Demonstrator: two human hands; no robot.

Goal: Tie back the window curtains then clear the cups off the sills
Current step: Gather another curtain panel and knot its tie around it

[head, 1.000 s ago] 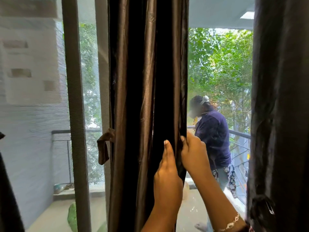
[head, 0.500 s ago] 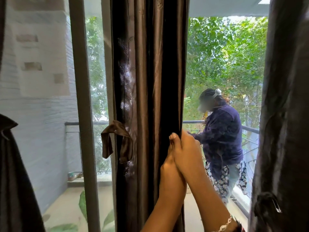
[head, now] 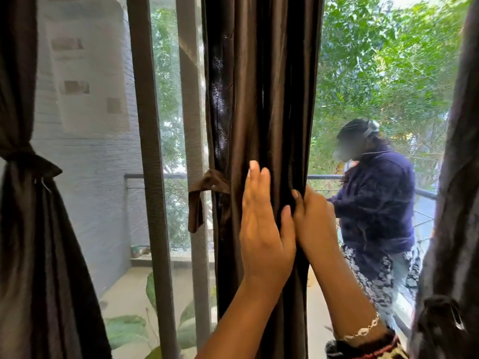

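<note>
At the window (head: 151, 130), the shiny brown curtain (head: 259, 99) is all bunched up, left hand (head: 261, 229) flat on it, right hand (head: 315, 224) gripping its edge.

My hands were raised together.
My left hand (head: 264, 229) was flat, fingers straight up; my right hand (head: 315, 224), beside it, gripped the curtain (head: 259, 99).
</note>
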